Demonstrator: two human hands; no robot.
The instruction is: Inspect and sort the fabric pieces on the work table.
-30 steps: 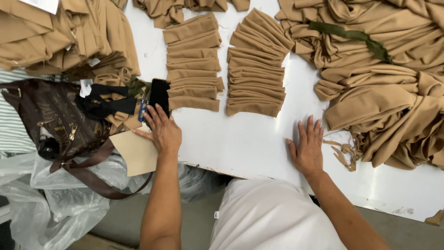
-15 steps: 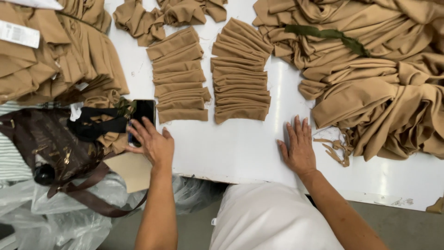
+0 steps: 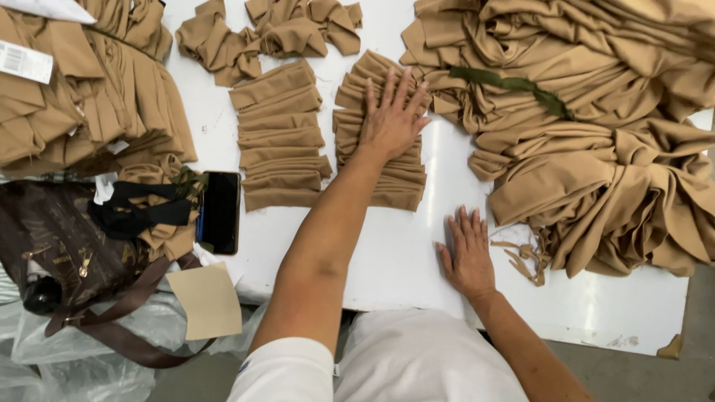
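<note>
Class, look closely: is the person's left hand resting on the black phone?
No: the left hand lies flat on a stack of folded tan fabric pieces, while the phone sits untouched further left.

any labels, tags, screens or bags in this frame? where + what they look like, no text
Phone: left of the fabric stacks on the white table, flat, black rectangle, screen dark.
Paper label: far left on the folded tan fabric pile, white rectangle with dark print.
White sheet: top left corner, partly cut off.
Brown bag: lower left, dark patterned, brown straps.
Clear plastic bags: bottom left, crumpled.
</note>
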